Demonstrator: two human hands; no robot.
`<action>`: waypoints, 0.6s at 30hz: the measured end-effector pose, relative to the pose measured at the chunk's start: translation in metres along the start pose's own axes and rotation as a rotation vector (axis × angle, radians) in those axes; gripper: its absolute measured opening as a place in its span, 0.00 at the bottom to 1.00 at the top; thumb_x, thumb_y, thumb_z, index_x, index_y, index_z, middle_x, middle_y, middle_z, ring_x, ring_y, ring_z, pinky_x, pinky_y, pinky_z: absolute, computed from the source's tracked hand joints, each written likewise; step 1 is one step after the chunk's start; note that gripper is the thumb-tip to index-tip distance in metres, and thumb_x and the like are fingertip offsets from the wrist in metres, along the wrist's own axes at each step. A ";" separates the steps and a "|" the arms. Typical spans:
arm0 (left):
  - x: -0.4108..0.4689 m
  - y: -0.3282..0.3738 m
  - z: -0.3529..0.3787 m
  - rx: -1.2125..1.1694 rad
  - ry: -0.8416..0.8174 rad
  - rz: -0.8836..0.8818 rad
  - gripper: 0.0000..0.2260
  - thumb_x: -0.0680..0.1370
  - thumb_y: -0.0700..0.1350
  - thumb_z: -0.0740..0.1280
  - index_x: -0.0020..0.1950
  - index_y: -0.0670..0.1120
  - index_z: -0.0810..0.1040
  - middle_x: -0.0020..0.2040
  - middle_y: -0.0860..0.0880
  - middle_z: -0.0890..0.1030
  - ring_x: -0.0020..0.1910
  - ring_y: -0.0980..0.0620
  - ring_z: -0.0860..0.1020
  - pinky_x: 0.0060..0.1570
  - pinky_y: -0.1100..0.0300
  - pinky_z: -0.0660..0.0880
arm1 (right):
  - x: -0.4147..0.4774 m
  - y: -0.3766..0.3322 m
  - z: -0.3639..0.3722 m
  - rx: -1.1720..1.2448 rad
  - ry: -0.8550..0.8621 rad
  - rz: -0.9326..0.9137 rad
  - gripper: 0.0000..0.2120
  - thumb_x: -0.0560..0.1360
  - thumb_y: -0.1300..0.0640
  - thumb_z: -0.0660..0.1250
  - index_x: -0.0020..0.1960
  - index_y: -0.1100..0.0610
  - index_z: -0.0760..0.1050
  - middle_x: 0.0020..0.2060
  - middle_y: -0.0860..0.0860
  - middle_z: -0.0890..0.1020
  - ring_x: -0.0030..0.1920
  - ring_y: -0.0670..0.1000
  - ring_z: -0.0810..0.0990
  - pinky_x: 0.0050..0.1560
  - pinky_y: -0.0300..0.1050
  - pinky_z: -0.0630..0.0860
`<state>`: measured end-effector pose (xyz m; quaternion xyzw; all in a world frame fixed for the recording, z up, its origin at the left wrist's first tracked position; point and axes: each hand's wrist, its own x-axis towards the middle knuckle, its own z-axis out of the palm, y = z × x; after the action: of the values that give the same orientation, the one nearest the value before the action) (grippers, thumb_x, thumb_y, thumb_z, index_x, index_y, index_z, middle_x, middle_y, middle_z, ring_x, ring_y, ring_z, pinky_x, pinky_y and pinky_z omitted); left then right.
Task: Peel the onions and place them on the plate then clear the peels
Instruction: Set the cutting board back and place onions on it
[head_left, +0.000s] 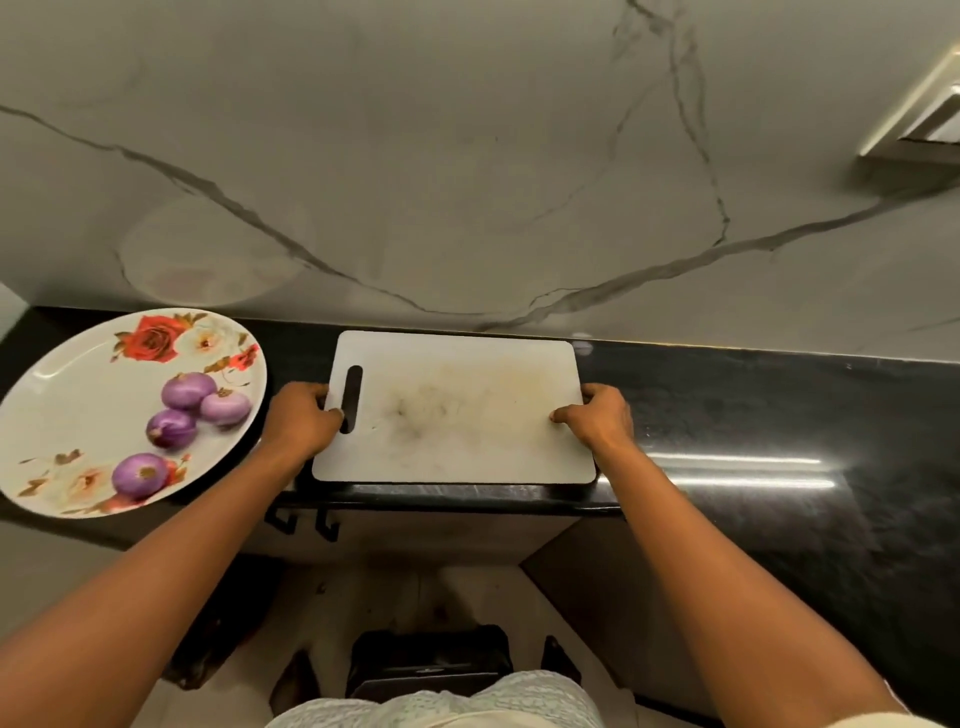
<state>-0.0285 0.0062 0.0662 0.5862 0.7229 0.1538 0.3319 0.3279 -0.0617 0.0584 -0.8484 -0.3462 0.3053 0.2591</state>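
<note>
A white cutting board (457, 410) with a slot handle lies on the black counter, its surface faintly stained and free of peels. My left hand (301, 415) grips the board's left edge by the slot. My right hand (600, 415) grips its right edge, thumb on top. To the left sits a white floral plate (67, 395) holding several peeled purple onions (188, 391).
The black counter (727, 415) stretches to the right with bright reflections. A marble-patterned wall (467, 182) rises behind. Below the counter edge stands a dark bin (428, 660) on the floor. Cabinet handles (301, 519) hang under the counter.
</note>
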 end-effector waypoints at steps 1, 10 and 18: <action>0.001 0.000 0.001 0.019 0.008 0.017 0.19 0.80 0.37 0.72 0.71 0.39 0.79 0.64 0.37 0.83 0.60 0.35 0.82 0.58 0.48 0.78 | -0.001 0.000 0.000 -0.004 0.007 -0.002 0.22 0.72 0.58 0.80 0.65 0.59 0.81 0.60 0.56 0.84 0.53 0.57 0.81 0.50 0.50 0.79; 0.003 -0.008 0.010 0.158 0.090 0.087 0.20 0.80 0.42 0.73 0.72 0.41 0.79 0.69 0.39 0.76 0.63 0.35 0.79 0.64 0.46 0.77 | -0.011 -0.003 0.005 -0.127 0.062 -0.023 0.26 0.72 0.56 0.79 0.68 0.57 0.79 0.64 0.57 0.78 0.61 0.60 0.80 0.58 0.57 0.81; -0.025 -0.002 -0.012 -0.047 0.261 0.151 0.19 0.81 0.47 0.72 0.71 0.45 0.79 0.67 0.44 0.77 0.57 0.47 0.80 0.58 0.54 0.75 | -0.048 -0.058 0.028 -0.087 0.061 -0.394 0.26 0.79 0.53 0.73 0.75 0.55 0.74 0.70 0.53 0.76 0.67 0.54 0.78 0.62 0.48 0.77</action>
<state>-0.0354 -0.0160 0.0814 0.6061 0.7098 0.2701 0.2362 0.2558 -0.0552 0.0933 -0.7834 -0.5106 0.2075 0.2872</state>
